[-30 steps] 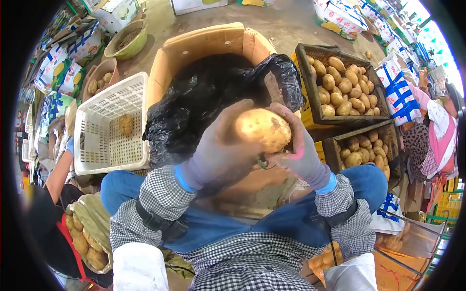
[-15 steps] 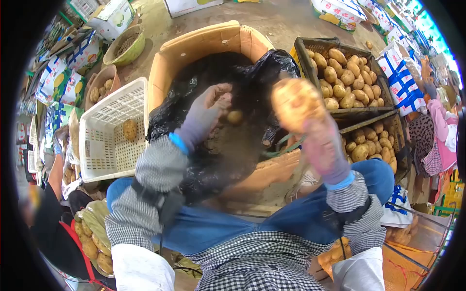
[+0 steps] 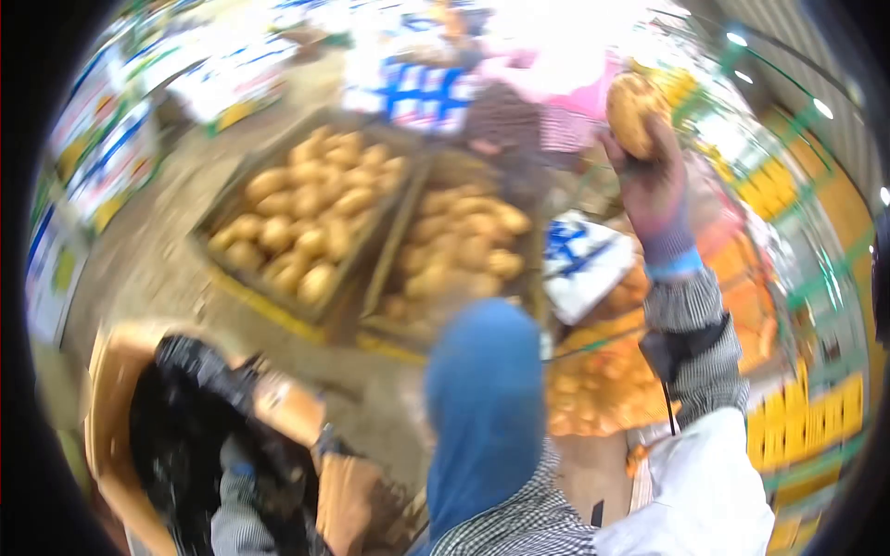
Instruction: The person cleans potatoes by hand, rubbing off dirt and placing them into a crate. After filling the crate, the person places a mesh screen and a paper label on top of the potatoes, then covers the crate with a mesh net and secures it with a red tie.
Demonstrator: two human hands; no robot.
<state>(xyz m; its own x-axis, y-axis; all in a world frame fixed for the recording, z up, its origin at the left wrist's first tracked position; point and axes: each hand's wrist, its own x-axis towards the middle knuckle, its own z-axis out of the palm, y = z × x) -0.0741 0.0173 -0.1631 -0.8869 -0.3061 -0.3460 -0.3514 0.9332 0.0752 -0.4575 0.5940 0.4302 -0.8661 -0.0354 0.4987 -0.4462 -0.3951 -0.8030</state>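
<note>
Raised at the upper right, my right hand (image 3: 654, 181) in a purplish-grey glove grips a large potato (image 3: 630, 104). It is held up in front of the orange mesh sacks. My left hand (image 3: 236, 454), also gloved, reaches down into a cardboard box (image 3: 116, 380) lined with a black plastic bag (image 3: 176, 463). Blur and the dark bag hide the left fingers. Whether that hand holds anything does not show.
Two dark crates, a left crate (image 3: 236, 176) and a right crate (image 3: 382, 278), are filled with potatoes. Orange mesh sacks (image 3: 593, 394) lie to the right. Yellow crates (image 3: 807, 417) stand beyond them. A person in pink (image 3: 575, 83) is at the back.
The view has swung to the right. My right hand has carried the potato away from the cardboard box, out to the right and up. My left hand stays in the box.
</note>
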